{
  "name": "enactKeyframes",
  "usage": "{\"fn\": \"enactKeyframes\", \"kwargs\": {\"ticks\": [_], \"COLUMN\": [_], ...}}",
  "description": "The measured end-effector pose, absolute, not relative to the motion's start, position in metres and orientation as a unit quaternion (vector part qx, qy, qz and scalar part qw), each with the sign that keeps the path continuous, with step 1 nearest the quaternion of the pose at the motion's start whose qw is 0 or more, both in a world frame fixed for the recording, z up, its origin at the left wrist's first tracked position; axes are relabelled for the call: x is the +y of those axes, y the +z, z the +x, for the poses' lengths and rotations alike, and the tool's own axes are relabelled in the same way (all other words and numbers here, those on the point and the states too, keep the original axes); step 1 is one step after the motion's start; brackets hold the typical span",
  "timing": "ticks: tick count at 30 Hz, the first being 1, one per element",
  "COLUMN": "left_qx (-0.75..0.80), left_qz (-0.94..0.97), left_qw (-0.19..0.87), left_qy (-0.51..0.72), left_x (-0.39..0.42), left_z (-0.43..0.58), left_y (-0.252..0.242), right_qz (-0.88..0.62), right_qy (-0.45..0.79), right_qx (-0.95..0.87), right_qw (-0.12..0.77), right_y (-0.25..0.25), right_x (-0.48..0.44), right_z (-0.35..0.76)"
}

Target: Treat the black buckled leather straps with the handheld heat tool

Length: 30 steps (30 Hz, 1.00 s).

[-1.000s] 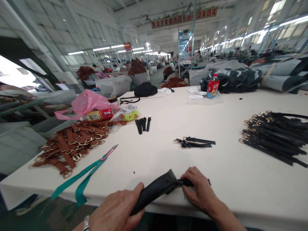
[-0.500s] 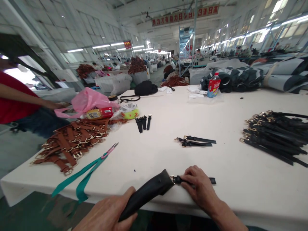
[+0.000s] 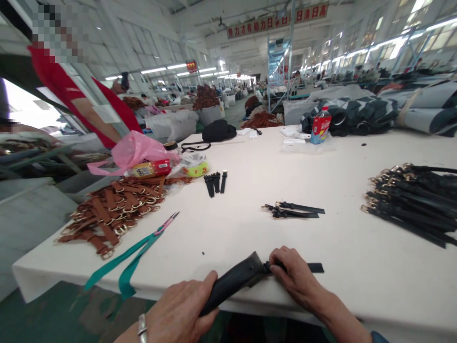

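Observation:
My left hand [image 3: 185,300], with a silver band at its wrist, is closed round a long, dark, curved piece [image 3: 235,281] that looks like leather. That piece slants up to the right, and its wide end meets a short black buckle strap [image 3: 315,267] at the table's near edge. The fingers of my right hand [image 3: 291,269] pinch the strap near that meeting point, while its flat tail sticks out to the right. The strap's buckle is hidden. Beyond my hands lie a few black buckle straps [image 3: 300,213] and, farther left, several shorter black straps [image 3: 215,183].
Brown buckle straps [image 3: 114,209] are heaped at the left, beside scissors [image 3: 166,224] with teal ribbon. Black belts [image 3: 410,205] form a pile at the right. A pink bag [image 3: 137,150] and a red-labelled bottle [image 3: 321,125] stand farther back. A person in red [image 3: 85,90] is at the left.
My left hand and the dark piece have shifted right, and the piece's end now covers the strap's buckle. The person in red at the left has changed position.

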<state>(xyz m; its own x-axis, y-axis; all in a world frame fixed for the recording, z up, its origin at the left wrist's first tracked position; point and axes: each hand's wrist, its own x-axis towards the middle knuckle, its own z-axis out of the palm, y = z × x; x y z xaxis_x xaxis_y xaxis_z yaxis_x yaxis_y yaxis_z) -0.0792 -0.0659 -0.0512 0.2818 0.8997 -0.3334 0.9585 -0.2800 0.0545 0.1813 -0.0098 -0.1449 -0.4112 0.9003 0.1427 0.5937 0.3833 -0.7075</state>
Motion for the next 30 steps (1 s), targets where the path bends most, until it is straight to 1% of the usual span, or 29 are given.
{"fn": "enactKeyframes", "kwargs": {"ticks": [6, 12, 15, 19, 22, 26, 30], "left_qx": [0.585, 0.57, 0.568, 0.578, 0.571, 0.551, 0.557], "left_qz": [0.792, 0.799, 0.796, 0.785, 0.792, 0.808, 0.804], "left_qw": [0.131, 0.119, 0.125, 0.131, 0.122, 0.107, 0.113], "left_qy": [-0.121, -0.148, -0.17, -0.18, -0.179, -0.177, -0.175], "left_x": [-0.068, -0.057, -0.052, -0.051, -0.047, -0.039, -0.042], "left_z": [-0.081, -0.063, -0.058, -0.06, -0.056, -0.048, -0.055], "left_y": [-0.051, -0.034, -0.028, -0.026, -0.02, -0.011, -0.016], "right_qz": [-0.535, -0.558, -0.542, -0.471, -0.436, -0.436, -0.432], "right_qy": [0.264, 0.233, 0.259, 0.326, 0.327, 0.332, 0.343], "right_qx": [-0.761, -0.748, -0.745, -0.752, -0.767, -0.761, -0.754], "right_qw": [0.253, 0.272, 0.29, 0.326, 0.34, 0.347, 0.356], "right_y": [-0.146, -0.15, -0.149, -0.148, -0.152, -0.159, -0.163], "right_x": [-0.005, -0.004, -0.007, -0.011, -0.012, -0.01, -0.011], "right_z": [0.172, 0.167, 0.173, 0.187, 0.193, 0.195, 0.195]}}
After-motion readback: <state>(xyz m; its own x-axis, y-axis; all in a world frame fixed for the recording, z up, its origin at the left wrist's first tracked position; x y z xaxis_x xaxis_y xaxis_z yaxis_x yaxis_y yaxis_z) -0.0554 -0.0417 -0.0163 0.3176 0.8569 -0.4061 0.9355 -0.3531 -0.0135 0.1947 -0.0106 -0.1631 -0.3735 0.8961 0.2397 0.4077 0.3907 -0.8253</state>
